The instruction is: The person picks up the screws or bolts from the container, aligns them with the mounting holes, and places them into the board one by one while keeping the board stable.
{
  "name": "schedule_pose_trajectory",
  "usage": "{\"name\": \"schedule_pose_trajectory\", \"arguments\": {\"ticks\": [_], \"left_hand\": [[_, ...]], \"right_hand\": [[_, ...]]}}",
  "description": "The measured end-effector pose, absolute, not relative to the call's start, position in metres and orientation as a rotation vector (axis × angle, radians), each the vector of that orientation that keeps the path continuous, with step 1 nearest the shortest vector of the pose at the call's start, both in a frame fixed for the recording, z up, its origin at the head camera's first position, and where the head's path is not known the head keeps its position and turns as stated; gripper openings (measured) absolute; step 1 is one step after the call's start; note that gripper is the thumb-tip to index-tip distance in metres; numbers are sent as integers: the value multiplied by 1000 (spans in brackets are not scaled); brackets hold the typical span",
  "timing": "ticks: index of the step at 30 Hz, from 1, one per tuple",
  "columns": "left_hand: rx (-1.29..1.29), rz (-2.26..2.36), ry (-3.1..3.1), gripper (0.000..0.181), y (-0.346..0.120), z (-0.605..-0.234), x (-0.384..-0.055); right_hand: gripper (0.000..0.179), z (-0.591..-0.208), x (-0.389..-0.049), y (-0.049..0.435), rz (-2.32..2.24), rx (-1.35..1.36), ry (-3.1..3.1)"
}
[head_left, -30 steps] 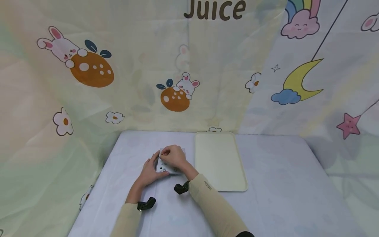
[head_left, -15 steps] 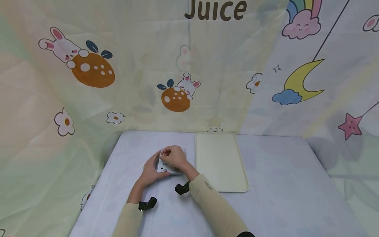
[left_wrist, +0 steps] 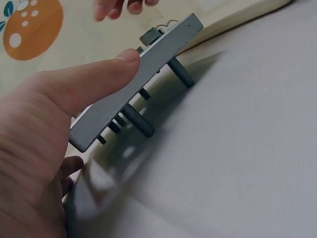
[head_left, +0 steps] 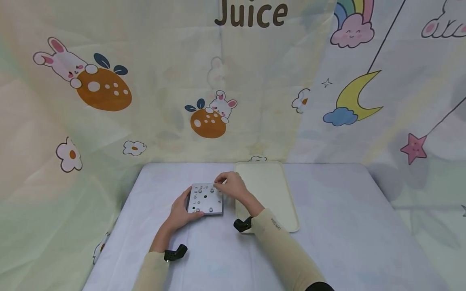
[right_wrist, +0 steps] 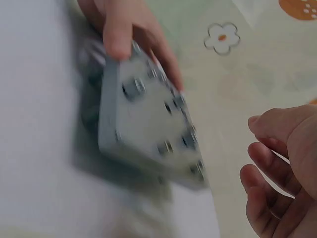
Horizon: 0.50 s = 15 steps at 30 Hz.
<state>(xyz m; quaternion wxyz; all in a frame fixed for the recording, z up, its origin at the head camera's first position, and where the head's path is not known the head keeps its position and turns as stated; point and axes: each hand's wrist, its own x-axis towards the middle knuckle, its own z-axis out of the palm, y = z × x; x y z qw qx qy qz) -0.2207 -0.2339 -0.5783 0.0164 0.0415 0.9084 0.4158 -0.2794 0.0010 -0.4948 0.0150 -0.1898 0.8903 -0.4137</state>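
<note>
A square silver-grey metal plate (head_left: 209, 203) with several bolts and holes in its top is in the middle of the table. My left hand (head_left: 180, 211) grips it from the left, the thumb (left_wrist: 99, 82) along the near edge. In the left wrist view threaded bolt ends (left_wrist: 138, 121) stick out below the plate, over the cloth. My right hand (head_left: 234, 186) is off the plate's far right corner. In the right wrist view its fingers (right_wrist: 267, 161) are loosely bent, apart from the thumb, with nothing seen between them. The plate (right_wrist: 148, 116) is blurred there.
A cream tray (head_left: 269, 194) lies right of the plate, partly under the right forearm. White cloth (head_left: 335, 226) covers the table. A printed curtain (head_left: 164, 81) hangs behind and at the sides. Each wrist wears a small black camera (head_left: 176, 253).
My right hand has moved right, off the plate, uncovering its bolts and holes. The left hand keeps its grip on the plate. The head view has shifted slightly.
</note>
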Motion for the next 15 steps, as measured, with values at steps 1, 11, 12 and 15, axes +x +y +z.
{"name": "schedule_pose_trajectory", "arguments": {"ticks": [1, 11, 12, 15], "left_hand": [[138, 1286, 2821, 120, -236, -578, -220], [254, 995, 2937, 104, -281, -577, -210], [243, 947, 2949, 100, -286, -575, -208], [228, 799, 2979, 91, -302, -561, -200]], "right_hand": [[7, -495, -281, 9, -1269, -584, 2787], [21, -489, -287, 100, -1234, -594, 2874], [24, -487, -286, 108, -1237, -581, 2872], [31, -479, -285, 130, -1217, -565, 2882]]}}
